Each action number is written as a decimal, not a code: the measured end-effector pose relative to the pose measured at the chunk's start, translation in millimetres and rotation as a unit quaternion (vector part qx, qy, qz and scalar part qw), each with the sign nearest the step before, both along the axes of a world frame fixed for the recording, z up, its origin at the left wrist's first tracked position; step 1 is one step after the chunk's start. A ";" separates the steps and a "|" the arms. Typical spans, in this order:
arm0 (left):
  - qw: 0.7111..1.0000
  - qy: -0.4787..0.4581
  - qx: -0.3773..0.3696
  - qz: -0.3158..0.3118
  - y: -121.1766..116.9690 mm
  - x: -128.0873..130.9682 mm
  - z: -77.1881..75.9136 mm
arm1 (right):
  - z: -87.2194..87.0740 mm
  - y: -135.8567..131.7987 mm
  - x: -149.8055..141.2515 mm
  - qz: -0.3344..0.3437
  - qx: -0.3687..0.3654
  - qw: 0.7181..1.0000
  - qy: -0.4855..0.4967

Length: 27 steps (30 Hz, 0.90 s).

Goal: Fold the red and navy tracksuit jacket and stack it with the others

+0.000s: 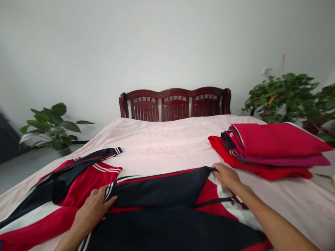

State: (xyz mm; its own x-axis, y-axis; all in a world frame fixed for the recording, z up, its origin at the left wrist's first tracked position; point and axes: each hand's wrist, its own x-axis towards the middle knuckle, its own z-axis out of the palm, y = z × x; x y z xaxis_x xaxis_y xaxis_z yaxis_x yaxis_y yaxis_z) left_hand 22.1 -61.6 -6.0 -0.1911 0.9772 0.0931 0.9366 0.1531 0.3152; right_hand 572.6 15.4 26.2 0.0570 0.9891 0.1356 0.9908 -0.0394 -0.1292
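Note:
A navy, red and white zip jacket (pixel 162 188) is spread across the near part of the bed, its lower edge cut off by the frame. My left hand (pixel 95 204) grips its white-striped edge on the left, thumb on top of the cloth. At the right end of the upper navy panel, my right hand (pixel 226 175) pinches a dark corner of the same jacket. The zipper and some white cloth lie beneath my right forearm. To the left, a second navy, red and white jacket (pixel 78 188) lies with one striped-cuff sleeve stretched across it.
A stack of folded red and magenta clothes (pixel 277 141) sits on the right of the bed. The pink bedsheet (pixel 162 139) reaches a dark red wooden headboard (pixel 175 104). Potted plants (pixel 54 125) stand on the left, with more leafy plants (pixel 285 96) at the right.

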 end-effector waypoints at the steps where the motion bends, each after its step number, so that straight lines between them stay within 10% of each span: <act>1: 1.000 -0.012 -0.004 0.002 0.0 3.3 1.4 | 1.4 4.0 3.5 -0.006 0.009 1.000 -0.005; 11: 0.986 0.010 0.120 -0.112 -8.0 56.2 23.2 | 13.9 12.7 -47.6 0.023 0.087 0.995 -0.034; 17: 0.969 0.138 0.093 -0.182 -19.7 100.7 -1.2 | -22.9 -5.9 -60.4 0.041 0.014 0.997 -0.071; 21: 0.966 0.163 0.083 -0.185 -25.4 94.6 -9.4 | -35.3 -5.8 -27.0 -0.015 -0.035 0.997 -0.061; 27: 0.957 0.136 0.080 -0.243 -31.2 71.1 -10.5 | -2.0 -12.7 -49.9 -0.053 -0.050 0.997 -0.033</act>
